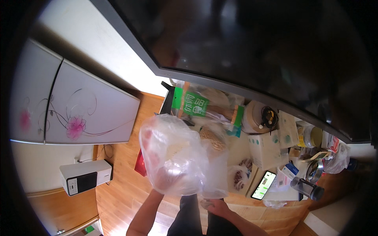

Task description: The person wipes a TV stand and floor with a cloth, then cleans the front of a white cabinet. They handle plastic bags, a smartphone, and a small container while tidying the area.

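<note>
A large, puffed-up translucent plastic bag (177, 147) fills the space in front of me, with pale and reddish patches showing faintly through it. My left hand (164, 178) is at its lower left, blurred by the film; whether it is inside or behind the bag, and how its fingers lie, cannot be made out. Beside it on the right lies a clear plastic bag (217, 171) with tan beans or nuts (212, 138) at its far end. My right hand (217, 206) is just below that bag's near edge, fingers curled by a small greyish patch; its grip is unclear.
A large dark television screen (251, 59) overhangs the cluttered table (239, 144). On it are a green-labelled snack bag (196, 104), a knotted bag of dark red food (242, 177), a lit phone (263, 185), a tissue pack (264, 150) and a dark-lidded clear cup (307, 188). A fridge (94, 109) stands left.
</note>
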Tool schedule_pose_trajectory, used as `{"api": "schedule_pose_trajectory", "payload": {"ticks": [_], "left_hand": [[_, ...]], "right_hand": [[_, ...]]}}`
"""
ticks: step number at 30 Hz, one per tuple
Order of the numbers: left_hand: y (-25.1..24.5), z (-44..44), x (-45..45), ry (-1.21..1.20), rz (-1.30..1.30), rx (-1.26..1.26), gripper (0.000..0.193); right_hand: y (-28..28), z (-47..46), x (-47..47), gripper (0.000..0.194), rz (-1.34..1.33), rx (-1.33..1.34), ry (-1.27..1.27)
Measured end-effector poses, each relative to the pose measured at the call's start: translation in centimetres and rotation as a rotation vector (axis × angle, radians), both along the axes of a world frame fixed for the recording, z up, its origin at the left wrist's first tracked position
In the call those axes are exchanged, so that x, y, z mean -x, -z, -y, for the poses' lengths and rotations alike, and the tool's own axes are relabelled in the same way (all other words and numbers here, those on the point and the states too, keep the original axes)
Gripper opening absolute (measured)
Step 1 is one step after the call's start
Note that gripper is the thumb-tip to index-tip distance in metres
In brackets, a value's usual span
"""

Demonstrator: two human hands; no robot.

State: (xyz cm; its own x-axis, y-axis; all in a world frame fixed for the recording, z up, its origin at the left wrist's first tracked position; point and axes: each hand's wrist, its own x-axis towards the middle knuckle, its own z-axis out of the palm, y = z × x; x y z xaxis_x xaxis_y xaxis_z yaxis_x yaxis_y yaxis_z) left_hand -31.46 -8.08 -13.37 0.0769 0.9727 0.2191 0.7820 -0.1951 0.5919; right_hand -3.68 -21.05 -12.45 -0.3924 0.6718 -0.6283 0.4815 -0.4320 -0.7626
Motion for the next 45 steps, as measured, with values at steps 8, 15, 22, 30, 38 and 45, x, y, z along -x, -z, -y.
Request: {"api": "schedule_pose_trajectory", "payload": {"ticks": [8, 15, 22, 30, 38, 45], "left_hand": [[2.5, -8.6, -2.3, 0.290, -0.416, 0.243, 0.093], [9.5, -8.6, -4.2, 0.021, 0.198, 0.205, 0.059], [2.5, -10.1, -3.0, 0.397, 0.010, 0.355, 0.046], [-5.6, -9.6, 0.9, -0.059, 0.467, 0.721, 0.046], [-4.0, -6.3, 4.7, -0.488, 1.223, 0.504, 0.054], [-12.5, -2.4, 10.6, -0.429, 1.336, 0.417, 0.028]], "right_hand": [[-1.2, -0.8, 3.0, 0.036, 0.053, -0.088, 0.046], [-1.1, -1.1, 6.9, 0.032, 0.048, -0.202, 0.123], [-1.0, -0.9, 8.4, 0.033, 0.091, -0.144, 0.154], [-1.3, -1.2, 9.5, 0.033, 0.110, -0.170, 0.187], [-1.5, -1.9, 11.1, 0.034, 0.032, -0.239, 0.202], [-2.0, -4.8, 11.5, 0.035, -0.036, -0.230, 0.350]]}}
